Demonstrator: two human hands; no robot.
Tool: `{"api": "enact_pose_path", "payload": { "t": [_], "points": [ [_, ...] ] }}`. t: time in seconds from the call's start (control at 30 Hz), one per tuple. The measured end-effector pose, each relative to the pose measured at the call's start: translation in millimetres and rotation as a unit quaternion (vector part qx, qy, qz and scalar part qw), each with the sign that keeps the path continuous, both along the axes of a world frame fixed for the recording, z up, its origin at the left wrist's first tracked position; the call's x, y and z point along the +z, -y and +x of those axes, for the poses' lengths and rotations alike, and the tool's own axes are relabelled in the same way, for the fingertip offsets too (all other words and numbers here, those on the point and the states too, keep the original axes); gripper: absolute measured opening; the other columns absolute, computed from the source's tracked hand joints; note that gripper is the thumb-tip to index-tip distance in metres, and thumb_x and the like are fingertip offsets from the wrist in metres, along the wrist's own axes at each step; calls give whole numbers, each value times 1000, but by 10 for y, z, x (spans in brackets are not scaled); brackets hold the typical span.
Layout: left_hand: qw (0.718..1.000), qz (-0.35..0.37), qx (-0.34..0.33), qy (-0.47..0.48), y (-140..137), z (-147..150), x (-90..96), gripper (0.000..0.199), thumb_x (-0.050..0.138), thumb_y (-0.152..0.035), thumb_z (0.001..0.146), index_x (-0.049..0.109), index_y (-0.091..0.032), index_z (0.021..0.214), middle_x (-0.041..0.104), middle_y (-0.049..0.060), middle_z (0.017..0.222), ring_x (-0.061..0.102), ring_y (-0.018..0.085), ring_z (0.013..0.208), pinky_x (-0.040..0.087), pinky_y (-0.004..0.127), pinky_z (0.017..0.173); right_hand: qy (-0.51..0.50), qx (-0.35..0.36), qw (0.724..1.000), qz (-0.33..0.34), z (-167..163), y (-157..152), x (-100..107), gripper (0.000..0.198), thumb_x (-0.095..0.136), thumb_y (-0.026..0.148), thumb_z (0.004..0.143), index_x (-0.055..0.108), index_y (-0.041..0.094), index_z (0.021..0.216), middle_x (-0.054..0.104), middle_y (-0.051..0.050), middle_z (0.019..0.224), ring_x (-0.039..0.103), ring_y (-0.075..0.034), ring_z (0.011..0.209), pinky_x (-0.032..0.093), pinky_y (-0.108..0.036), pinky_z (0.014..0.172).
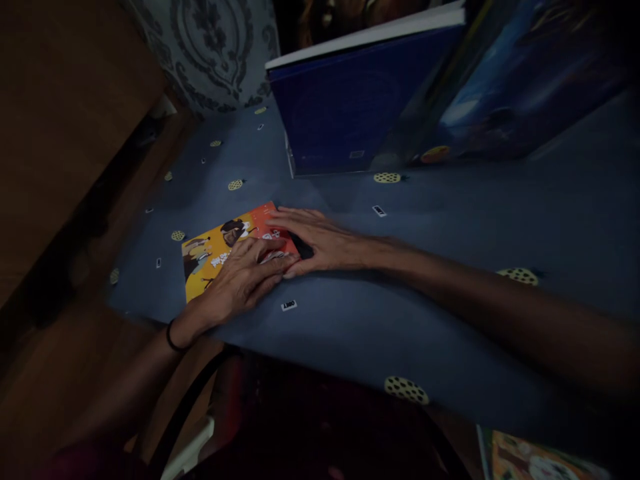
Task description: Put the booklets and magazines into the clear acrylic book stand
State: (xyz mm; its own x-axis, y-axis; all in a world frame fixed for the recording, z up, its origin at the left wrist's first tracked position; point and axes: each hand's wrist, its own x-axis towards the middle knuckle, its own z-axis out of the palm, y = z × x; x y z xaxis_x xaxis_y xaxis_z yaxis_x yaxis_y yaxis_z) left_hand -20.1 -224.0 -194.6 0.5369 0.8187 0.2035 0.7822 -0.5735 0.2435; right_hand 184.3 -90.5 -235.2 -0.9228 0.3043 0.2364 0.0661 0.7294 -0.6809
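Observation:
A small yellow and orange book (215, 248) with cartoon figures and white lettering on its cover lies flat on the blue tablecloth. My left hand (250, 270) rests across the cover's near side, fingers stretched out towards the right end. My right hand (315, 237) spans that right end, its fingers over the far corner and its thumb by the near corner, close to the left fingertips. Between the right palm and the orange cover shows a dark patch, which I cannot make out. Part of the cover is hidden under both hands.
A big dark blue book (345, 113) stands upright behind the hands, beside a blue glossy picture cover (520, 100). Patterned grey fabric (215, 53) hangs at the back left. The tablecloth (340, 327) has pineapple prints. Another colourful book (530, 460) shows at the bottom right.

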Motion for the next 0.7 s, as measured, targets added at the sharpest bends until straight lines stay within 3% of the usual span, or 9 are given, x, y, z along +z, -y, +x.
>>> {"api": "enact_pose_path", "payload": {
  "t": [0.23,0.5,0.7],
  "points": [
    [1000,-17,-14,-17,129,-176,-16,49,42,-41,107,40,-29,155,49,12,154,49,28,139,42,51,114,23,-24,999,16,-15,32,4,96,73,64,83,31,26,160,34,-12,167,25,-37,155,24,-64,123],
    [996,-55,52,-46,506,-654,-5,72,46,-58,102,22,-29,163,37,12,165,36,30,152,27,57,125,47,-36,997,57,-39,10,-31,94,69,69,82,32,31,160,35,-10,167,27,-39,154,29,-69,120],
    [995,-67,77,-10,758,-1010,-62,83,55,-61,97,20,-28,164,34,13,166,30,30,155,20,58,128,44,-40,994,91,-21,46,-38,75,63,69,87,47,33,152,38,-7,166,26,-38,155,28,-70,120]
  ]
}}
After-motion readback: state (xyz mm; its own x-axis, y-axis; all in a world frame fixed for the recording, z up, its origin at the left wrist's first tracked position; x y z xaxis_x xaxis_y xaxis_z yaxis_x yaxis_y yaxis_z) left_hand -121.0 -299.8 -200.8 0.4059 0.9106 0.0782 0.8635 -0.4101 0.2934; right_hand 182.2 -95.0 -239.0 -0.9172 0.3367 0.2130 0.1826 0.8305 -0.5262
